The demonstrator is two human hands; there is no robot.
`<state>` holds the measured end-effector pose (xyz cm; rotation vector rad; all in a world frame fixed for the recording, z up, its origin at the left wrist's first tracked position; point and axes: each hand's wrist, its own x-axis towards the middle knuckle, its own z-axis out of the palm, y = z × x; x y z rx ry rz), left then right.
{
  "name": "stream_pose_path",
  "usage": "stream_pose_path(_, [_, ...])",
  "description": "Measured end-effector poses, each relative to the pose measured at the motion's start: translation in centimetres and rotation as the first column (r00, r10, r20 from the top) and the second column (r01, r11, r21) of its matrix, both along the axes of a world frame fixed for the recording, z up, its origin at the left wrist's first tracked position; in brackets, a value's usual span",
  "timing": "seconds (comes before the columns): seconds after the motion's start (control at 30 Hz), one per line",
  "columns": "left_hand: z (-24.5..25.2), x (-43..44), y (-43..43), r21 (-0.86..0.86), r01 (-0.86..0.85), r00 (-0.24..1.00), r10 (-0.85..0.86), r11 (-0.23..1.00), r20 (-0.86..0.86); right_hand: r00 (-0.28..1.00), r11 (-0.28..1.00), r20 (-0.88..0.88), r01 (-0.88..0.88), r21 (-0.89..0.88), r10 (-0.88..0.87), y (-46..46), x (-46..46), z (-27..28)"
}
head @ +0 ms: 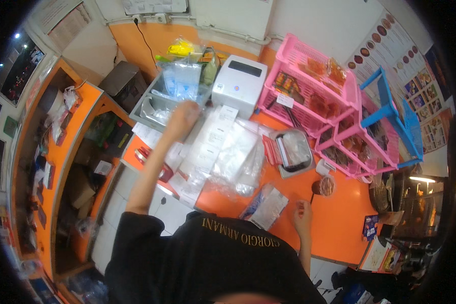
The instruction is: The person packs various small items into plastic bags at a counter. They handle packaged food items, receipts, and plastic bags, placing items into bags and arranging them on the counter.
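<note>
My left hand (186,116) reaches over the near right corner of a grey divided plastic bin (142,114). Its fingertips are blurred against clear plastic, so any grip is unclear. Clear plastic packets (186,81) stand in the bin. Just below the hand, a printed paper strip (212,142) lies over clear plastic bags (237,152). My right hand (302,212) is low over the orange table, fingers curled; whether it holds anything is hard to make out. Close by are a lidded cup of brown contents (326,186) and a plastic-wrapped packet (269,207).
A white label printer (241,81) stands behind the bags. Pink plastic racks (309,100) and a blue rack (389,110) hold bagged food at the right. A metal tray (296,152) carries packets. An orange shelf unit (76,125) is at the left.
</note>
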<state>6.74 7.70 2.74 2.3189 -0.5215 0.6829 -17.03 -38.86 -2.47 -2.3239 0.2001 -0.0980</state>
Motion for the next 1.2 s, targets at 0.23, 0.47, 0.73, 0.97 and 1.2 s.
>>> stream_pose_path(0.23, [0.0,12.6,13.0,0.193,-0.415,0.899,0.367,0.889,0.239,0.992,0.995,0.115,-0.038,-0.091,0.049,4.2,3.8,3.0])
stream_pose_path(0.47, [-0.8,15.0,13.3,0.494,-0.365,0.931,0.318,0.789,0.180,0.989,0.987,0.068,-0.126,-0.099,0.133,8.1,6.6,4.5])
stream_pose_path(0.73, [-0.9,15.5,14.6,0.496,-0.266,0.963,0.207,0.826,0.171,0.964,0.962,0.125,-0.211,-0.171,0.233,9.2,8.3,3.5])
stream_pose_path(0.97, [0.5,16.5,14.0,0.660,-0.259,0.949,0.313,0.706,0.038,0.957,0.952,0.043,-0.281,-0.120,0.288,9.9,8.1,4.0])
stream_pose_path(1.2, [0.9,17.3,13.6,0.737,-0.252,0.961,0.253,0.627,0.114,0.964,0.961,-0.019,-0.265,-0.076,0.264,10.8,7.6,3.7])
